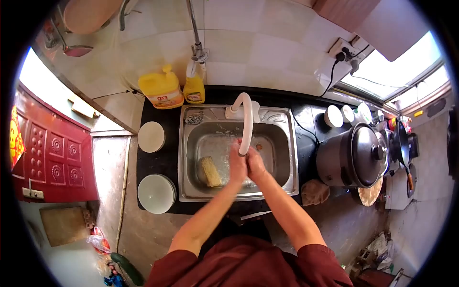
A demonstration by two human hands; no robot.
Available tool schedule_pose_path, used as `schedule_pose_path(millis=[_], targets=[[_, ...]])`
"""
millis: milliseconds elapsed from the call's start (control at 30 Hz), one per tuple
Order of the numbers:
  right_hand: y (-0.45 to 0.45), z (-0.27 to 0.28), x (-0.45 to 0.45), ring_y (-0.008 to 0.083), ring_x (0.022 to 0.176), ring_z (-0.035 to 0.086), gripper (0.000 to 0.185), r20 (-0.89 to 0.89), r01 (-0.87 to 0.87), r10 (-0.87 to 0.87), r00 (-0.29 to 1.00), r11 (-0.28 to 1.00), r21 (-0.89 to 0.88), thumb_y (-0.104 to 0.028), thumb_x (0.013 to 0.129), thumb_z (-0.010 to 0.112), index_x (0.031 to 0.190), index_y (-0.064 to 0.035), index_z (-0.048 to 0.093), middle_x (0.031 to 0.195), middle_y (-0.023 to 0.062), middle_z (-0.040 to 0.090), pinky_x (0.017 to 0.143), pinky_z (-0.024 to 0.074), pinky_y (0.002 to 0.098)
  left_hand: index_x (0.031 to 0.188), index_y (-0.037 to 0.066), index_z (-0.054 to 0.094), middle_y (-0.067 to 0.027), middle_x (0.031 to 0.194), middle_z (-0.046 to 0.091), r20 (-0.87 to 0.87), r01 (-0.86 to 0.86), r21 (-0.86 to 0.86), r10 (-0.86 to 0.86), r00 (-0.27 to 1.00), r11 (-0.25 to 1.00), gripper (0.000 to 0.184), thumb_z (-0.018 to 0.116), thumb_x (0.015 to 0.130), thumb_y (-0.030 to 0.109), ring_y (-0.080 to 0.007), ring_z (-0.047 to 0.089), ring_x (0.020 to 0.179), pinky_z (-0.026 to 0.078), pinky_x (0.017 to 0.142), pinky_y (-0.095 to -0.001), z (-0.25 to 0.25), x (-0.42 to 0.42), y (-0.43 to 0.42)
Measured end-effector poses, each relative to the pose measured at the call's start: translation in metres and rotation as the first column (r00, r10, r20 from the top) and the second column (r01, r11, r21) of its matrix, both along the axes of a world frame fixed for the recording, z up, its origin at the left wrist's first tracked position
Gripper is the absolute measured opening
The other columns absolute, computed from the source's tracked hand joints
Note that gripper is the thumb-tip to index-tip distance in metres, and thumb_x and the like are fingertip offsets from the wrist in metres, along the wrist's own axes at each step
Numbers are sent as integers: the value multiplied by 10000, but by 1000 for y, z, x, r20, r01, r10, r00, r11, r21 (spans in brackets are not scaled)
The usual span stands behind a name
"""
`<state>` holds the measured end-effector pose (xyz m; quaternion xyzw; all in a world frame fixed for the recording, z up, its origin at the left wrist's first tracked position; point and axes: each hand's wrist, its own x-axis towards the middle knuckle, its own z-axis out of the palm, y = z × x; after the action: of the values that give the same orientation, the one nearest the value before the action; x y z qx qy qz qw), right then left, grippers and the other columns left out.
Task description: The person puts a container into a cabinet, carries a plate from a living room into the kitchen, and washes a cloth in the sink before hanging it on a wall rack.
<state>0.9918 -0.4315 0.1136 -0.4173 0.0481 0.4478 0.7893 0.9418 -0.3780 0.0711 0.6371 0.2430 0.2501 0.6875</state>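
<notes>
Both hands are together over the metal sink [183, 179], just under the white curved faucet [248, 117]. My left hand [237, 162] touches my right hand [256, 165] below the spout. Their fingers are partly hidden by the faucet and by each other, so how they are bent is unclear, and no held object shows. To the left of my hands, a tan loofah-like scrubber [210, 171] lies on the basin floor. A wire scourer [193, 118] rests at the sink's back left corner.
Left of the sink stand white bowls [156, 193] and a round white dish [151, 137]. Behind are a yellow jug [161, 88] and a yellow spray bottle [194, 89]. A large dark-lidded cooker [351, 155] and a brown cloth [315, 192] are at the right.
</notes>
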Motion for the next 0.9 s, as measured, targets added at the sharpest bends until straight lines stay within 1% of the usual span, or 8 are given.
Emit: schedule_pose_path(millis=[100, 333, 433, 500, 567, 667, 833, 900], targets=[[-18, -50, 30, 187, 1009, 569, 425, 195, -58, 59, 979, 998, -7, -235, 950, 443, 1344, -80, 414, 1188, 64, 581, 890, 448, 340, 1420, -17, 243, -252, 1442, 294, -70, -32, 294, 54, 996, 955, 598, 438, 949, 296, -372, 248, 1371, 203, 1116, -412, 36, -21, -60], [-4, 5, -26, 152, 1017, 556, 404, 6, -36, 37, 999, 995, -98, -308, 968, 441, 1310, -98, 483, 1130, 36, 605, 892, 434, 309, 1343, 27, 387, -179, 1398, 391, -100, -22, -688, -64, 993, 725, 517, 394, 977, 393, -255, 357, 1319, 295, 1075, -359, -32, 8, 38], [-14, -17, 8, 152, 938, 555, 454, -121, 11, -11, 993, 1000, -3, -443, 951, 463, 1224, -90, 543, 1015, 33, 617, 834, 442, 305, 1439, 59, 273, -132, 1479, 274, -10, 88, 197, -88, 996, 977, 541, 375, 1003, 361, -215, 232, 1384, 175, 1132, -369, 45, -21, -40], [-19, -13, 7, 149, 939, 537, 476, -149, 19, -29, 988, 997, -72, -457, 935, 483, 1236, -90, 523, 1002, 42, 599, 839, 433, 308, 1356, 56, 396, -125, 1344, 455, 1, -101, 248, 104, 995, 963, 489, 423, 987, 375, -230, 419, 1258, 328, 1051, -372, 27, -16, -59], [-7, 32, -22, 145, 1067, 505, 541, -41, 7, -14, 999, 986, -167, -390, 915, 538, 1357, -93, 439, 1153, 70, 574, 931, 395, 307, 1314, 32, 450, -116, 1211, 517, -119, -44, -418, -6, 993, 907, 534, 434, 964, 435, -224, 487, 1135, 380, 985, -375, -41, -3, 11], [1, 5, -40, 156, 1125, 471, 552, 138, -20, 45, 989, 984, -175, -258, 932, 517, 1421, -85, 328, 1276, 62, 510, 996, 339, 301, 1274, 18, 493, -85, 1070, 560, -5, 67, -714, -100, 995, 697, 568, 436, 948, 481, -199, 531, 1004, 419, 919, -357, -36, -1, 46], [-22, -9, 8, 205, 824, 591, 560, -250, 59, -88, 964, 991, -119, -577, 902, 465, 1063, -55, 590, 893, 70, 625, 753, 485, 344, 1456, 55, 233, -152, 1448, 330, -213, 170, 343, -100, 972, 924, 518, 387, 987, 210, -248, 272, 1371, 236, 1103, -366, 45, -28, -40], [-26, 29, -9, 194, 812, 592, 403, -204, -33, 35, 978, 999, 10, -461, 894, 554, 1068, -97, 576, 877, 53, 616, 707, 495, 347, 1445, 74, 265, -182, 1424, 364, -287, 225, 170, -170, 943, 960, 539, 426, 948, 206, -303, 294, 1354, 210, 1113, -392, -17, -13, -8]])
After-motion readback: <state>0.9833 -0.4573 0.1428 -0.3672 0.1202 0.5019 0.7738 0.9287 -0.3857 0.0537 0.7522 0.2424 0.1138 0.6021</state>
